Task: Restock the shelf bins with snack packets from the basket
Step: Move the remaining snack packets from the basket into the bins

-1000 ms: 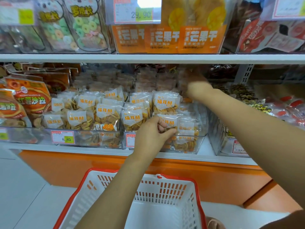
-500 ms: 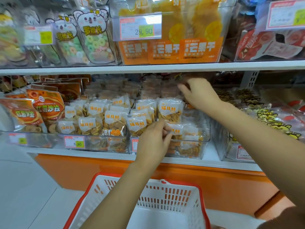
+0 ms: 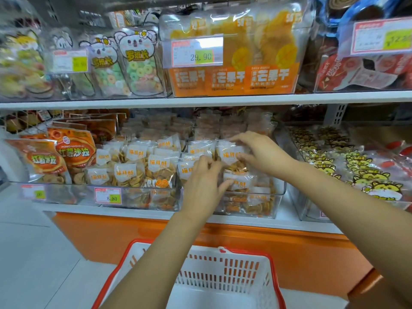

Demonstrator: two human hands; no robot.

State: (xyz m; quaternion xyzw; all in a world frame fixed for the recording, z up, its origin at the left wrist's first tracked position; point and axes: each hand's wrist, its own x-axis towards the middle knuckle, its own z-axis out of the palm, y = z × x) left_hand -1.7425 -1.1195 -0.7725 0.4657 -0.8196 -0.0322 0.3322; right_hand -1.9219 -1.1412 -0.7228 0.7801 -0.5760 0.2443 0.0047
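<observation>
nearest to us sits the basket (image 3: 223,272), white with a red rim, low in the middle of the view below both forearms. beyond it runs the orange base of the unit, then the white edge of the shelf (image 3: 138,211).

our left hand (image 3: 201,181) reaches into the front of a clear bin (image 3: 277,198) on that shelf. its fingers are bent, with the tips on the packets (image 3: 239,183) at the front of the bin; we cannot tell whether it grips one or only presses on them. just beyond and to the right, our right hand (image 3: 259,152) is curled over a packet (image 3: 229,154) that stands upright higher in the same bin, fingers across its top edge and thumb on its front, pinching it.

a second bin (image 3: 133,192) of the same snack stands just left, with a price tag (image 3: 108,195) reading 8.80. further left lean orange pouches (image 3: 74,150); to the right lie bags with a cat print (image 3: 367,175).

on the upper shelf (image 3: 200,100) stand mango bags (image 3: 231,79) behind a tag (image 3: 197,52) marked 29.90, with ring sweets (image 3: 140,70) to their left.
</observation>
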